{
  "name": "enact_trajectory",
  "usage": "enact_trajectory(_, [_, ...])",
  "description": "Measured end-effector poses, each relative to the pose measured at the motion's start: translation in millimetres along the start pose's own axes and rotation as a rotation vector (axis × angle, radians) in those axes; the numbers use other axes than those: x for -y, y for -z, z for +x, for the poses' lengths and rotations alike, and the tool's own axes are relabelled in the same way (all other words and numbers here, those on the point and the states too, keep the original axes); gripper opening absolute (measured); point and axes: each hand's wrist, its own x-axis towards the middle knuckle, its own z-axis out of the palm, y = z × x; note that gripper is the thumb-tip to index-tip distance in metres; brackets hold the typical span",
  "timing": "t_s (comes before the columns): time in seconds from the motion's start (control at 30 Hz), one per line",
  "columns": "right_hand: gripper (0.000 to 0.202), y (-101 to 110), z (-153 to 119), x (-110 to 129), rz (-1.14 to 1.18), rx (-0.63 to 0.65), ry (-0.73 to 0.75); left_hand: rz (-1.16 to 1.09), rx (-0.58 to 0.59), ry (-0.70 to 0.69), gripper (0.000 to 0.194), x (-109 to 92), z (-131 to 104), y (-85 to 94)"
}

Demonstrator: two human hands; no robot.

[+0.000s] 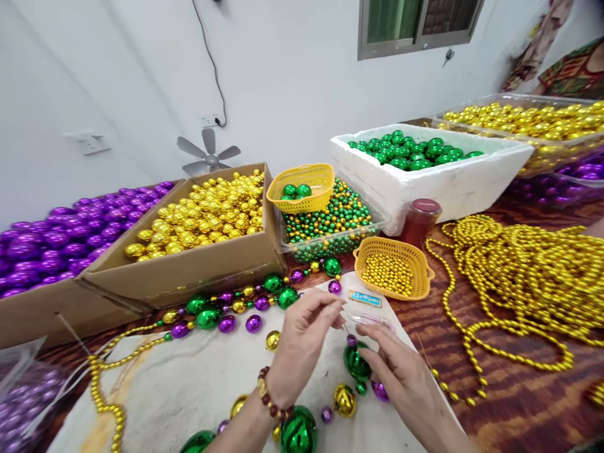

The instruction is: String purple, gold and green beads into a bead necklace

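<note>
My left hand [304, 333], with a beaded bracelet [271, 399] on its wrist, is closed in a pinch over the white cloth [165, 384]. A short thin thread [346, 327] shows just below its fingertips. My right hand [401, 377] curls beside a bead string, its thumb against a large green bead [355, 360] and its index finger near a small purple bead [352, 340]. Under the hands the string carries on with a gold bead [345, 401] and a big green bead [299, 431]. A small pair of snips [370, 321] lies partly behind the right fingers.
Behind stand boxes of purple beads [56, 245] and gold beads [207, 214], a clear bin of small beads [330, 220], and a foam box [453, 189]. A yellow basket [415, 283] and gold bead chains [523, 277] lie rightward. Another person's sleeve [570, 69] shows far right.
</note>
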Motion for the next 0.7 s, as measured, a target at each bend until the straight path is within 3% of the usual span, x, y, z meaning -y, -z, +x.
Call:
enact_trajectory(0.2, [0.021, -19.7, 16.3, 6.6, 0.032, 0.130, 0.090, 0.097, 0.126, -0.025, 0.023, -15.0, -2.4, 4.2])
enact_trajectory(0.33, [0.025, -22.6, 19.9, 5.4, -0.010, 0.169, 0.038, 0.203, 0.198, -0.033, 0.024, -18.5, 19.1, 30.6])
enact_trajectory(0.4, [0.027, -18.2, 21.4, 4.8, -0.018, 0.170, -0.014, 0.406, 0.087, -0.127, 0.025, -22.9, 47.4, 58.9])
enact_trajectory(0.47, [0.029, -10.7, 22.9, 6.0, 0.030, 0.184, -0.075, 0.706, -0.171, -0.204, 0.029, -27.8, 86.9, 96.0])
enact_trajectory(0.5, [0.030, -6.4, 23.5, 8.1, 0.072, 0.185, -0.101, 0.913, -0.270, -0.152, 0.031, -29.5, 108.7, 115.6])
enact_trajectory(0.6, [0.032, 5.8, 24.2, 21.9, 0.206, 0.134, -0.163, 1.064, -0.283, 0.010, 0.025, -28.0, 169.7, 165.0])
enact_trajectory(0.7, [0.035, 16.4, 22.9, 42.3, 0.312, 0.064, -0.214, 1.133, -0.178, 0.147, 0.028, -16.0, 210.4, 186.9])
